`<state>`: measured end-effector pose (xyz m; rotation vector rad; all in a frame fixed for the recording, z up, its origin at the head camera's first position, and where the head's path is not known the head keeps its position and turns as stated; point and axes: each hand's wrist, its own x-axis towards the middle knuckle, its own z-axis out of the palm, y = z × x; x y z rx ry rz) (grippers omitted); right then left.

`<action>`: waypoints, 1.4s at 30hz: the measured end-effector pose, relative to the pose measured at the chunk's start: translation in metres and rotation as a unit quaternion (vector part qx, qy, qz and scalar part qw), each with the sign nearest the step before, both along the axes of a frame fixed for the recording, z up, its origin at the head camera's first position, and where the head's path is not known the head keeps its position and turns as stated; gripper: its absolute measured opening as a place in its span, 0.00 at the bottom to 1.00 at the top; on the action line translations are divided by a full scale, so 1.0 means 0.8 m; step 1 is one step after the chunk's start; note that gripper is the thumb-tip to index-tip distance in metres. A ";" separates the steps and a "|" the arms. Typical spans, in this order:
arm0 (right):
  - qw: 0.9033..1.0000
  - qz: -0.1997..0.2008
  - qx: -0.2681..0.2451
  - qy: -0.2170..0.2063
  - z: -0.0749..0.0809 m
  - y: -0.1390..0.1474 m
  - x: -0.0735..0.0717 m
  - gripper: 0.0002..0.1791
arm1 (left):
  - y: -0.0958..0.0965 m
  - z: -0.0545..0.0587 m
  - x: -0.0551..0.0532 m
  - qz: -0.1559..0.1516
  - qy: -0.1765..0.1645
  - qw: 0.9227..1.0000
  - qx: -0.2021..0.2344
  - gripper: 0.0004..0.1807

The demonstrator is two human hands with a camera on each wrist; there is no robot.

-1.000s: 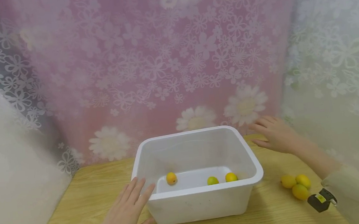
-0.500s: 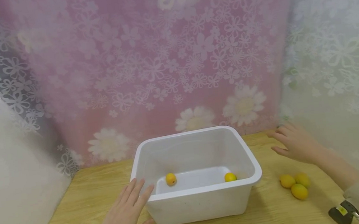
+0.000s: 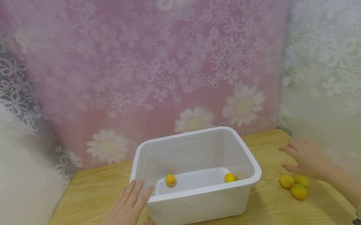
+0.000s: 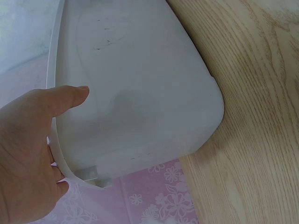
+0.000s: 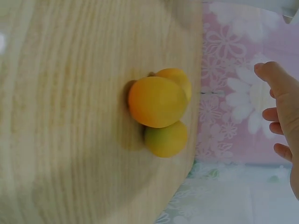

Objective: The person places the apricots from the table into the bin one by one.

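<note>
A white plastic tub (image 3: 199,206) stands on the wooden table. Inside it, one orange-yellow fruit (image 3: 170,180) lies to the left and a yellow fruit (image 3: 230,178) to the right, partly hidden by the front rim. My left hand (image 3: 121,214) is at the tub's front left corner, fingers spread and fairly straight over the rim; in the left wrist view its thumb (image 4: 70,99) lies along the outer wall. On the right, three yellow fruits (image 3: 298,191) sit together, touching. My right hand (image 3: 309,160) hovers just above and behind them, fingers loosely bent, holding nothing.
A pink flowered sheet (image 3: 176,73) hangs behind the table, with pale sheets on the left (image 3: 13,168) and right (image 3: 337,75). Bare wooden tabletop (image 3: 93,193) shows around the tub. The right sheet closely borders the table's right edge.
My right hand has moved right and down, away from the tub toward the three fruits. A greenish fruit seen in the tub earlier is no longer visible. My left hand stays put.
</note>
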<state>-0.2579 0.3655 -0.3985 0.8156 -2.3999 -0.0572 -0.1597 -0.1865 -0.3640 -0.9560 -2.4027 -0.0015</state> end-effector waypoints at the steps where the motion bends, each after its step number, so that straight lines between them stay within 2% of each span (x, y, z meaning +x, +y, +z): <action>1: 1.000 -0.010 0.003 -0.003 -0.003 0.000 0.002 0.29 | 0.000 0.000 0.000 -0.001 0.000 1.000 0.001 0.44; 6: 0.998 -0.046 0.017 -0.029 -0.017 0.000 0.011 0.32 | -0.001 0.000 0.000 0.002 0.000 1.000 0.000 0.44; 13: 0.991 -0.080 0.036 -0.101 -0.038 -0.003 0.022 0.36 | -0.001 -0.001 0.001 0.006 -0.005 1.000 0.001 0.45; 19: 0.991 -0.088 0.051 -0.088 -0.058 -0.009 0.029 0.34 | 0.000 -0.001 0.002 0.014 -0.016 1.000 0.002 0.45; 23: 0.987 -0.112 0.050 -0.103 -0.067 -0.013 0.032 0.34 | 0.000 0.000 0.002 0.017 -0.025 1.000 0.003 0.45; 27: 0.983 -0.133 0.052 -0.114 -0.074 -0.015 0.033 0.34 | 0.000 0.000 0.002 0.011 -0.014 1.000 0.002 0.46; 30: 0.983 -0.134 0.055 -0.113 -0.077 -0.016 0.034 0.32 | 0.000 0.000 0.002 0.007 -0.008 1.000 0.002 0.46; 37: 0.986 -0.135 0.056 -0.084 -0.082 -0.017 0.034 0.23 | -0.001 -0.001 0.001 -0.003 0.007 1.000 0.006 0.45; 42: 0.983 -0.145 0.055 -0.094 -0.086 -0.018 0.032 0.20 | -0.002 -0.002 0.000 -0.004 0.021 1.000 0.010 0.43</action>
